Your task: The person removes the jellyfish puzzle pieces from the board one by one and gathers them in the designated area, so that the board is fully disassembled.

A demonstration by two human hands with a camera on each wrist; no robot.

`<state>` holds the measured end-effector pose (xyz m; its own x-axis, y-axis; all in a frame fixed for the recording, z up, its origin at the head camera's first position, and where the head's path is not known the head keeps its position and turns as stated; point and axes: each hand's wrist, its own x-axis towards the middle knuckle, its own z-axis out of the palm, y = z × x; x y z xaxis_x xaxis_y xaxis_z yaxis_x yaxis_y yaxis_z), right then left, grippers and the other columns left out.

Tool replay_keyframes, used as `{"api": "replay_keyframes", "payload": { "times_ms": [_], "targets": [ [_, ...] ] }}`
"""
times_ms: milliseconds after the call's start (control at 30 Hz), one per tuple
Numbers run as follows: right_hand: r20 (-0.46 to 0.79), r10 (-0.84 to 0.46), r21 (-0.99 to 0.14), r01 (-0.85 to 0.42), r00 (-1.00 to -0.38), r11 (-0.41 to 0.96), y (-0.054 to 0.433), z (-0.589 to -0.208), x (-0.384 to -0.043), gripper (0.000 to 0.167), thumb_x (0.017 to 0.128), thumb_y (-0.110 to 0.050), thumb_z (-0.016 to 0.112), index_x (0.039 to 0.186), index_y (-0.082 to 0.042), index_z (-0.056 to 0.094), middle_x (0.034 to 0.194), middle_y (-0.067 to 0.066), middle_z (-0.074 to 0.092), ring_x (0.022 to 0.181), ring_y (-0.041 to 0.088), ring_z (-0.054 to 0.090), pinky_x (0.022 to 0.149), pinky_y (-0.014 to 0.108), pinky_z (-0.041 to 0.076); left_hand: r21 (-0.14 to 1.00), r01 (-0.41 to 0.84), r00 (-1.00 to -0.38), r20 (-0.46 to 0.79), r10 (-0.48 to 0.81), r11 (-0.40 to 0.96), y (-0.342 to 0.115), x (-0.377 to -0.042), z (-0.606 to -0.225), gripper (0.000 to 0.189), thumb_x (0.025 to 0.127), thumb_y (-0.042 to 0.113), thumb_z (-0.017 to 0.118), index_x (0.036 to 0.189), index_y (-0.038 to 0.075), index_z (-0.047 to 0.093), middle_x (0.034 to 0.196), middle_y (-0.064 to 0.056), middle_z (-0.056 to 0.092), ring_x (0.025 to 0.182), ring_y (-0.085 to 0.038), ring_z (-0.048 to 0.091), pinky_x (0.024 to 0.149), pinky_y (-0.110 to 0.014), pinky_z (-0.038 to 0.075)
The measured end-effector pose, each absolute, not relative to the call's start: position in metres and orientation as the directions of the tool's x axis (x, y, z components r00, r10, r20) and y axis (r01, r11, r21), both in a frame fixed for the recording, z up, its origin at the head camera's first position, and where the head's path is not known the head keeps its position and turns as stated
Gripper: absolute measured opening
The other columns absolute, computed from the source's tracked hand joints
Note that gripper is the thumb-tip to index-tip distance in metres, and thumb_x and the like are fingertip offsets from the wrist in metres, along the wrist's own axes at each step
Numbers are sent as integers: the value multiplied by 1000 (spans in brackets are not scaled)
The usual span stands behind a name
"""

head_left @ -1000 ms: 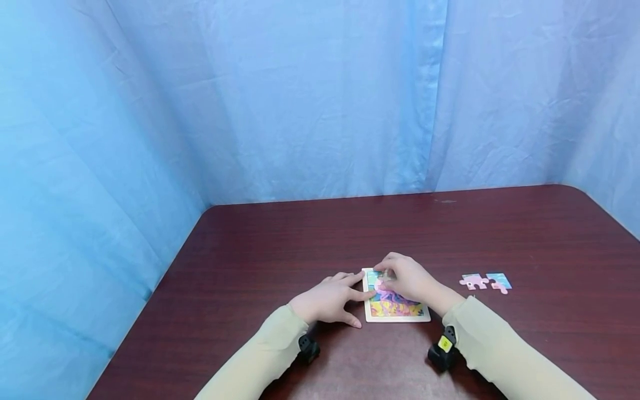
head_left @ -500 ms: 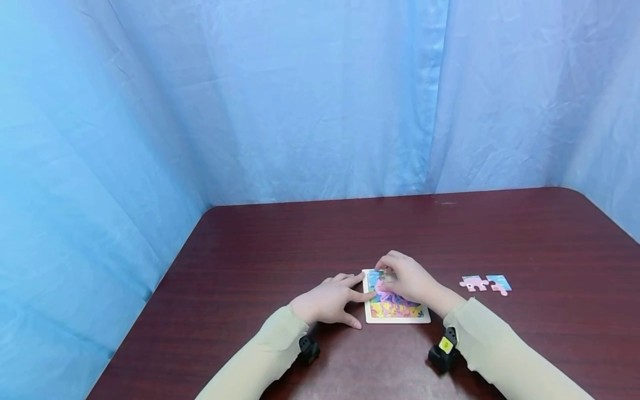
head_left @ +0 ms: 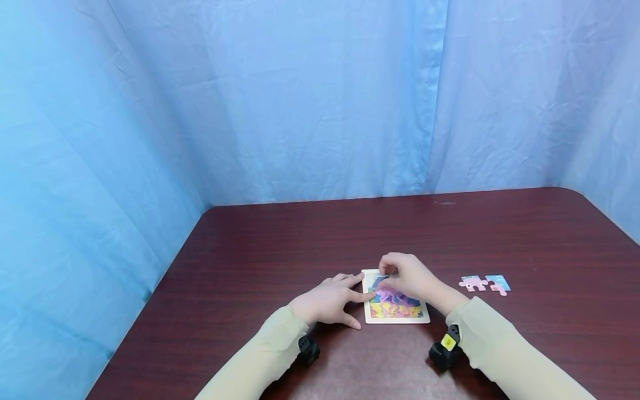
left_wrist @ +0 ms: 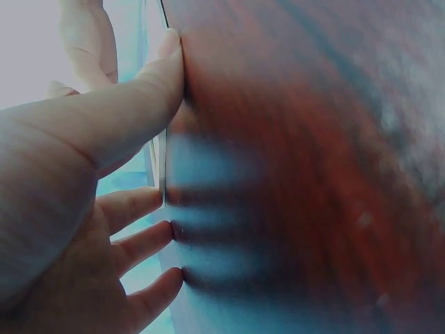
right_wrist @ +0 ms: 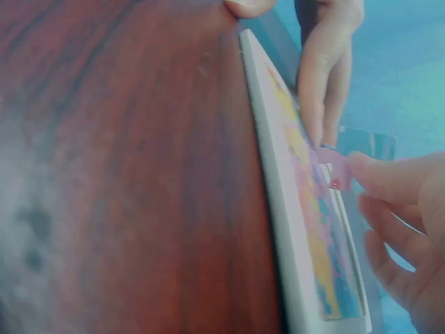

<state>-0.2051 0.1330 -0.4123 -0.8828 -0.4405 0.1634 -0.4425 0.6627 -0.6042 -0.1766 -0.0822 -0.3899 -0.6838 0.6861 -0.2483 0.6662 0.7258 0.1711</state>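
Observation:
A jigsaw puzzle with a white frame [head_left: 398, 320] lies on the table, showing a pink, purple and yellow picture. My left hand [head_left: 327, 300] is spread at its left side, the index finger reaching onto the picture and other fingertips down at the frame and table. In the left wrist view the left thumb [left_wrist: 132, 111] is stretched out. My right hand [head_left: 409, 276] is over the upper part of the puzzle. Between its thumb and fingers it pinches a pink and blue puzzle piece [right_wrist: 334, 168], tilted up from the board in the right wrist view.
Two loose puzzle pieces lie to the right of the frame, a mostly pink one [head_left: 473, 284] and a blue and pink one [head_left: 498, 282]. The dark red-brown table [head_left: 280, 239] is backed by a light blue curtain [head_left: 310, 111].
My right hand has shifted slightly to the right, and the piece in its fingers has moved with it, away from the frame's upper left corner. The left hand has stayed in place.

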Motion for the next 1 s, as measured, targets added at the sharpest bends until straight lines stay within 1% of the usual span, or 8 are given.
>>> {"api": "replay_keyframes", "payload": {
  "times_ms": [167,367,433,533,600,733,867,1000],
  "targets": [
    [89,-457,-652,-399,-885,645,137,-406,-204,18,79,-10,74,75,-17,59,73,-7,59,69,10,51,65,25,44,175,663,-687,-247,684,728,-83,-177,-390,66,79,47,71,139,36,46,156,-4,25,137,-24,34,109,-38,33],
    [110,-450,-668,-401,-886,627,143,-400,-205,12,80,-13,75,83,-16,64,77,-5,61,71,10,52,66,26,45,172,662,-688,-248,682,729,-82,-177,-391,66,79,46,71,139,36,46,156,-4,25,137,-23,35,108,-38,33],
    [109,-459,-673,-405,-882,619,147,-399,-206,13,80,-15,75,91,-15,67,80,-5,63,72,10,52,66,26,46,172,660,-689,-251,680,731,-82,-177,-392,66,79,47,71,139,37,45,156,-4,25,137,-23,34,108,-38,33],
    [103,-477,-673,-415,-873,613,155,-397,-206,21,81,-16,75,101,-12,69,88,-3,66,74,10,54,67,25,47,177,656,-689,-257,678,734,-82,-177,-391,66,80,47,71,140,37,44,156,-3,24,137,-23,34,109,-37,32],
    [99,-493,-662,-427,-864,616,161,-396,-205,25,81,-17,74,105,-12,70,93,-1,67,76,10,55,68,26,48,177,653,-689,-262,675,736,-82,-177,-391,66,80,47,71,140,38,44,157,-3,24,137,-22,33,109,-37,32],
    [83,-505,-634,-437,-859,639,173,-395,-204,24,83,-16,73,106,-14,71,97,-2,67,78,9,55,69,25,49,173,650,-692,-268,671,740,-81,-176,-390,66,80,47,70,140,38,43,157,-2,24,137,-22,33,109,-38,32],
    [82,-518,-607,-455,-852,652,187,-391,-203,22,83,-16,73,104,-17,72,96,-5,66,77,6,54,67,24,48,170,652,-693,-264,671,739,-80,-176,-389,67,80,47,71,140,38,44,157,-2,24,137,-22,34,108,-38,32],
    [71,-512,-612,-443,-856,655,202,-384,-203,21,82,-16,74,102,-16,73,94,-5,66,75,4,54,64,22,47,164,658,-692,-255,676,735,-80,-175,-388,67,80,47,71,140,37,44,156,-3,24,137,-22,34,108,-37,32]
  ]
}}
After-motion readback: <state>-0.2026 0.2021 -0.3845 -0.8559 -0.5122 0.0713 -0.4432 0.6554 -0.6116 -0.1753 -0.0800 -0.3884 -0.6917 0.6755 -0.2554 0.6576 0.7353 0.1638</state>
